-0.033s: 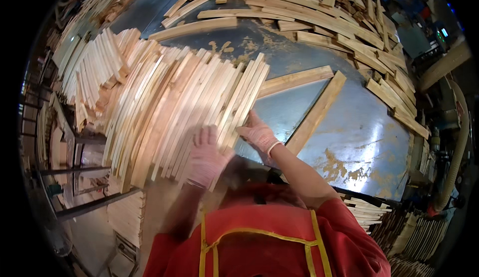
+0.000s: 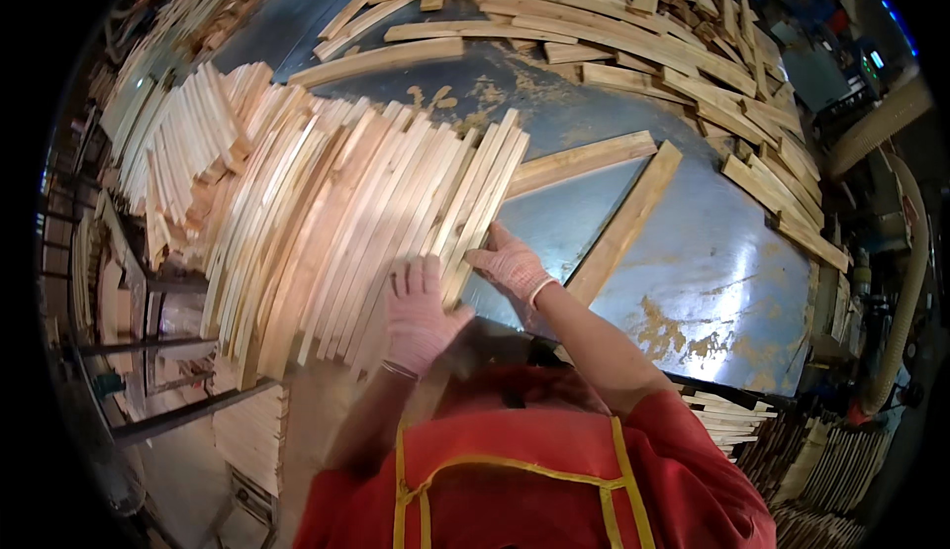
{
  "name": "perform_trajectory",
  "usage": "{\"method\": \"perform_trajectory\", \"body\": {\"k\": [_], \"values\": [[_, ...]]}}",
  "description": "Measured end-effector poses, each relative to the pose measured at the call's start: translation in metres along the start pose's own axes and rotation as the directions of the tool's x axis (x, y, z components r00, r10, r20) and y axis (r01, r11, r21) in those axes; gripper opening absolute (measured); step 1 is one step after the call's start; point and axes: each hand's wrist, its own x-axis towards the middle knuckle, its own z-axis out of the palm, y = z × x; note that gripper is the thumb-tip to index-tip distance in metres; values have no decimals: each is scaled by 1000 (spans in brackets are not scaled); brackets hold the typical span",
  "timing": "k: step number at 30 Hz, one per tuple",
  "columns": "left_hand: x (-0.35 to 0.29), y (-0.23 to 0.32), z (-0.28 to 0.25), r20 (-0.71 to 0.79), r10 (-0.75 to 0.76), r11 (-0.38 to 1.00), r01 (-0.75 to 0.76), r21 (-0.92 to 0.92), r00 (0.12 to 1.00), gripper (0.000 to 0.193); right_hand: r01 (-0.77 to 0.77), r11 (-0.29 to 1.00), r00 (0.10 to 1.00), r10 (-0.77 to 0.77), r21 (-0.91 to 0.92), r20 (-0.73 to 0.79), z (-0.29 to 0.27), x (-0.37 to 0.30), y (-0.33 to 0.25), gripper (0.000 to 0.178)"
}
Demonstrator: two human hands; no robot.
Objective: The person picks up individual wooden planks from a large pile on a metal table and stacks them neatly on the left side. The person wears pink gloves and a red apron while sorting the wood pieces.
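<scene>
A row of pale wooden strips (image 2: pixel 341 218) lies side by side, their near ends toward me. My left hand (image 2: pixel 420 321), in a pinkish-white knit glove, is open, its fingers stretched out over the near ends of the right-hand strips and its thumb apart. At the right edge of the row, my right hand (image 2: pixel 513 266), gloved the same way, has its thumb and fingers closed at the outermost wooden strip (image 2: pixel 500 188). Some of its fingertips are hidden. Right of it, two separate wooden boards (image 2: pixel 625 223) lie at an angle on the metal table (image 2: pixel 732 252).
A loose heap of boards (image 2: pixel 604 20) covers the table's far side and runs down the right. More stacked strips (image 2: pixel 193 134) stand at the far left. Dark metal bars (image 2: pixel 198 411) jut at the lower left. A ribbed hose (image 2: pixel 915 242) hangs at the right edge.
My left hand has shifted slightly right along the near ends of the strips, and it is less blurred. My right hand stays at the outermost strip. The whole view has moved a little.
</scene>
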Motion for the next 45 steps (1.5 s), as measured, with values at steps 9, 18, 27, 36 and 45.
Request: {"method": "perform_trajectory", "body": {"k": [9,18,27,36,45], "values": [[3,7,35,-132,3,991,14,130,991,95,167,397,970,-230,-902,78,-173,115,-8,67],[12,15,30,-17,3,966,2,259,1000,94,-201,685,980,144,-700,-141,-294,28,7,61],[22,4,8,103,123,991,-127,37,987,83,-165,861,946,277,481,-171,-71,-29,23,61],[-2,26,-1,124,247,944,-268,194,961,79,-338,751,820,-61,-567,-569,-119,-65,5,54],[-70,56,71,36,507,862,-507,-24,861,85,-431,859,687,114,-276,-718,-153,-96,108,89]]}}
